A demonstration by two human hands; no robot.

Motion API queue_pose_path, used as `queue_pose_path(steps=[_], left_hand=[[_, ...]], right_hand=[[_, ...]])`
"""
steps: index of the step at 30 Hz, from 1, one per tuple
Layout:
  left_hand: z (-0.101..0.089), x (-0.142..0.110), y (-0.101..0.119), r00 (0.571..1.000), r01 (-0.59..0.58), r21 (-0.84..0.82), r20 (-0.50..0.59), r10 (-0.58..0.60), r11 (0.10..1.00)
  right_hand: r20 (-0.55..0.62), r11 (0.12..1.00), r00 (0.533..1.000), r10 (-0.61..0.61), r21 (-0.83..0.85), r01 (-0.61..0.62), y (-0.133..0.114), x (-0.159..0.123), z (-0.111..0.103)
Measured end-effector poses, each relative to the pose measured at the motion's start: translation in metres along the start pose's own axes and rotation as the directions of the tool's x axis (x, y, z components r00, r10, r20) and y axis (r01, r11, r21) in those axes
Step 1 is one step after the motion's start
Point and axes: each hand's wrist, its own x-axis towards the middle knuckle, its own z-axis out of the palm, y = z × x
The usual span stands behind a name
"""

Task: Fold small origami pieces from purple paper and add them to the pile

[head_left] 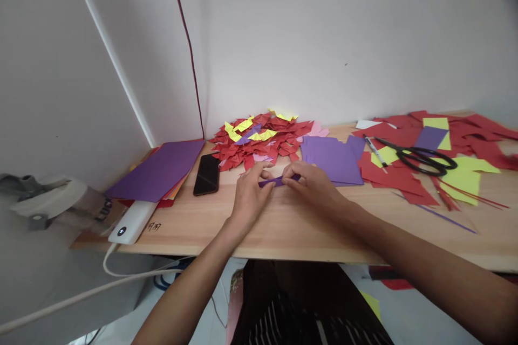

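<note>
Between my two hands is a small folded strip of purple paper (277, 181), held just above the wooden table (259, 232). My left hand (253, 186) pinches its left end with thumb and fingers. At the other end, my right hand (309, 180) grips the paper, fingers bent and covering part of it. Behind the hands lies a heap of folded paper pieces (279, 143), mostly red with some yellow, purple and pink. A stack of purple paper squares (334, 159) rests just beyond my right hand.
Black scissors (427, 159), a pen (375, 151) and red and yellow paper scraps (469, 178) lie at the right. Leftward are a phone (206, 174), purple sheets (157, 170), a white power bank (133, 222) with a cable and a clear bottle (87, 207). A wall stands behind.
</note>
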Motion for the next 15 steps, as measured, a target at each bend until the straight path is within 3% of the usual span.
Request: queue_pose_path(steps=[8,15], left_hand=[[0.012,0.012,-0.012,0.997,-0.037,-0.020,0.064,0.039,0.999],[0.013,0.005,-0.012,0.995,-0.092,0.017,0.028,0.091,0.996]], right_hand=[[-0.004,0.997,0.999,0.038,-0.063,-0.038,0.002,0.001,-0.002],[-0.001,0.995,0.997,0.080,-0.052,-0.080,0.003,0.001,0.001]])
